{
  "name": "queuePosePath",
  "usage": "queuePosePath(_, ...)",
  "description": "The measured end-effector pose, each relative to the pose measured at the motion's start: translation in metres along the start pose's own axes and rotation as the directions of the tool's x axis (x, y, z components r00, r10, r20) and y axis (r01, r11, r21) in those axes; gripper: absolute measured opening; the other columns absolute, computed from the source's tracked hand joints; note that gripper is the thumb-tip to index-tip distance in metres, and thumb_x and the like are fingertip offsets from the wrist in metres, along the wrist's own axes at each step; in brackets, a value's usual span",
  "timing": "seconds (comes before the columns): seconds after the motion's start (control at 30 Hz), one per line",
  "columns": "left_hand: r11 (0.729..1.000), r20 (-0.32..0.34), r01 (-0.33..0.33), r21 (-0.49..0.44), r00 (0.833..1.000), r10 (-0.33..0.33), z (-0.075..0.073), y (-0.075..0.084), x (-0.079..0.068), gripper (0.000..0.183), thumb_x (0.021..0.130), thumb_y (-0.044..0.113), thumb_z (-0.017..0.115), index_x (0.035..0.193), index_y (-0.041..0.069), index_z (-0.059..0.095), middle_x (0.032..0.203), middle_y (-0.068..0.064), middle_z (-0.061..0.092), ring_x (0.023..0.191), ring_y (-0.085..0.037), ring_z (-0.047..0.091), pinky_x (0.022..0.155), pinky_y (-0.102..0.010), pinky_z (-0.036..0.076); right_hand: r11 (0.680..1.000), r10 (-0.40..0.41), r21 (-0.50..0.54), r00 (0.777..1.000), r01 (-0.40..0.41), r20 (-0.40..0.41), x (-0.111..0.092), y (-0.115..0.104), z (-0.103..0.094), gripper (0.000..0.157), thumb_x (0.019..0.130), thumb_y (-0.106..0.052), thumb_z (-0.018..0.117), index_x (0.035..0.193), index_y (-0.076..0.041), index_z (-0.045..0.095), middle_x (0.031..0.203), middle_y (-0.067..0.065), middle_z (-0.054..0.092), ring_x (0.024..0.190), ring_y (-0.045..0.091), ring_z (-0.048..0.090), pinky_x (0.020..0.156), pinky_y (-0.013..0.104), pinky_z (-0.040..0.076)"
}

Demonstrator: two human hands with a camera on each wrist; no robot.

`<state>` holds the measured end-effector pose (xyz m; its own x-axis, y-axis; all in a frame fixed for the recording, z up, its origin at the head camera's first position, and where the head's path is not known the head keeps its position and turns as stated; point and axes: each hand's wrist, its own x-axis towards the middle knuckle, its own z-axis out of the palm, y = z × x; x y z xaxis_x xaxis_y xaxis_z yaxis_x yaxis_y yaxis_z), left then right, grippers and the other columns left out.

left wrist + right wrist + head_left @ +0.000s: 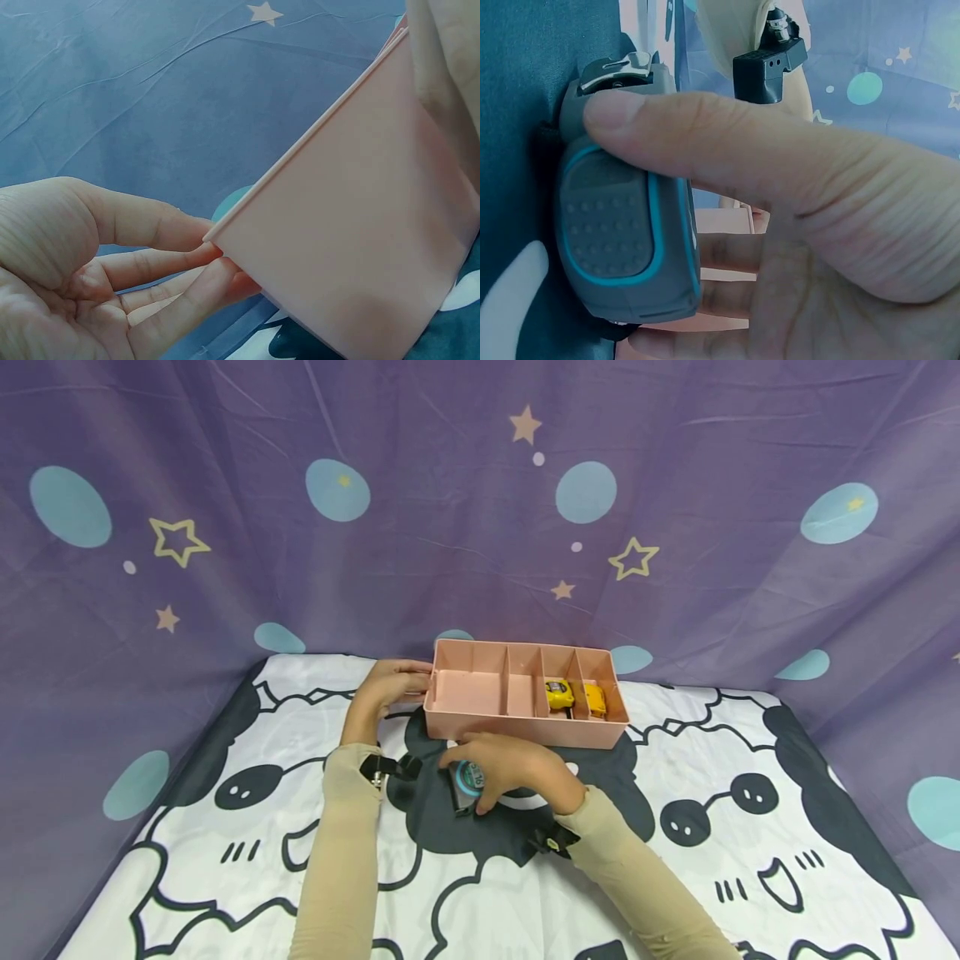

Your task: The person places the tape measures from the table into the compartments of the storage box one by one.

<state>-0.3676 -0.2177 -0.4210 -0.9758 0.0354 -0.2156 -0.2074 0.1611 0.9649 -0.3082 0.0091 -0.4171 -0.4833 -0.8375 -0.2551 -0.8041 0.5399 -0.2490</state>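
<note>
On the dark patch of the cloth in front of the pink divided box [487,727], my right hand [517,768] grips a tape measure [468,779]. In the right wrist view this tape measure [611,217] is grey with turquoise trim, its metal hook at the top; my thumb lies across one face and the fingers are behind it. My left hand [393,683] is at the left end of the box, extended fingertips touching its corner, as the left wrist view shows on the pink wall [345,202]. Two yellow tape measures, one [558,694] and another [595,700], lie in the two right compartments.
A white cloth [285,743] with black cartoon faces covers the table. Behind the box hangs a purple curtain [450,568] with stars and blue dots. The box's wide left compartment [471,692] and the narrow one beside it hold nothing.
</note>
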Motion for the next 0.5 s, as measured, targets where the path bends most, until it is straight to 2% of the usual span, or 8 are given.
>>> queuePosePath(0.2,1.0,-0.001,-0.006,-0.005,1.0,0.006,-0.0002,-0.0001,-0.0004,0.049,0.094,0.005,0.064,0.142,-0.004,0.056,0.144,-0.028,0.056,0.131,-0.039,0.058,0.096,-0.03,0.061,1.0,0.005,0.012,1.0,-0.005,0.008,0.0001,0.0005,0.0004,0.079,0.072,-0.025,0.095,0.142,-0.024,0.059,0.141,0.005,0.054,0.115,0.015,0.057,0.101,0.029,0.054)
queuePosePath(0.5,1.0,-0.003,0.0,-0.001,1.0,0.0,-0.0004,-0.0002,0.0003,0.049,0.094,0.006,0.066,0.142,-0.003,0.057,0.143,-0.026,0.057,0.129,-0.035,0.06,0.1,-0.034,0.06,1.0,0.013,0.024,0.999,-0.014,0.033,-0.0003,0.0009,0.0019,0.084,0.07,-0.024,0.095,0.144,-0.026,0.056,0.143,0.005,0.052,0.123,0.018,0.052,0.101,0.031,0.053)
